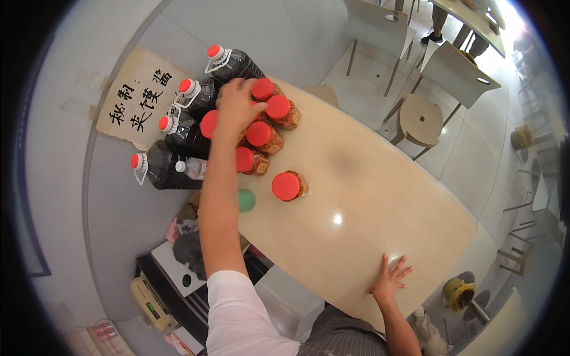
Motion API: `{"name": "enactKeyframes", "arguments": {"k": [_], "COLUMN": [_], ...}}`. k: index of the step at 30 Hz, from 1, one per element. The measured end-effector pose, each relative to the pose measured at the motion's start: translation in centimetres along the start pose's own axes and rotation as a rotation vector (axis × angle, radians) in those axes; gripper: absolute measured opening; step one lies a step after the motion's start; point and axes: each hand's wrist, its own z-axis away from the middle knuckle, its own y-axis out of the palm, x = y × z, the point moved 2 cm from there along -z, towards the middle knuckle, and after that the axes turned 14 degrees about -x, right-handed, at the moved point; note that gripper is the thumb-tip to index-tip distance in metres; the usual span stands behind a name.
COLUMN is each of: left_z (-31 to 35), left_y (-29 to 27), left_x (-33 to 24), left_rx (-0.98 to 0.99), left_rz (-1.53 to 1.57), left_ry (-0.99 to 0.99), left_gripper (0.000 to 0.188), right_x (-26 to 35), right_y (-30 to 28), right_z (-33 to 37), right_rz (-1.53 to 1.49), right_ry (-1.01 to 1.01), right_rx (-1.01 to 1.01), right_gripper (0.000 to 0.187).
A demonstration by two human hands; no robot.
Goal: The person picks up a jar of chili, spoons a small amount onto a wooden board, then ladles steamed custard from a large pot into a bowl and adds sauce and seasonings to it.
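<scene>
One jar (pixel 208 123) is partly hidden by the left hand (pixel 236 105), grip unclear; right hand (pixel 389 282) splayed

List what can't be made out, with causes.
In the head view:
Left hand: its grip, hidden by the hand's back.
Green object: its kind, partly covered by the left forearm.
Small bottle: label, too small to read.
Far table: cut off by top edge.
</scene>
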Motion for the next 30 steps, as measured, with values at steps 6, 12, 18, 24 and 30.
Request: {"name": "enactKeyframes", "arguments": {"k": [6,12,18,24,30], "left_z": [2.2,4.6,4.3,3.4,2.5], "left_y": [8.5,6.9,7.4,8.5,2.0], "left_x": [-5.5,-10.8,-10.5,-5.8,-3.1], "left_rx": [0.211,0.271,0.109,0.079,-0.322], "left_rz": [0.013,0.052,0.031,-0.061,-0.061], "left_ry": [-0.203,-0.14,-0.129,-0.077,0.076], "left_gripper": [0.063,0.041,0.025,0.028,0.029], "right_x": [-0.4,-0.2,-1.0,-0.7,-0.4], "right_y": [0.8,0.5,1.7,1.5,1.2], "right_z": [0.1,0.0,0.0,0.3,0.2], "right_rz": [0.047,-0.001,0.052,0.062,0.066], "right_ry": [0.001,0.007,-0.007,-0.037,-0.025], "right_rx": [0.002,-0.007,-0.052,-0.087,-0.092], "right_gripper": [0.143,0.134,0.143,0.142,0.143]}}
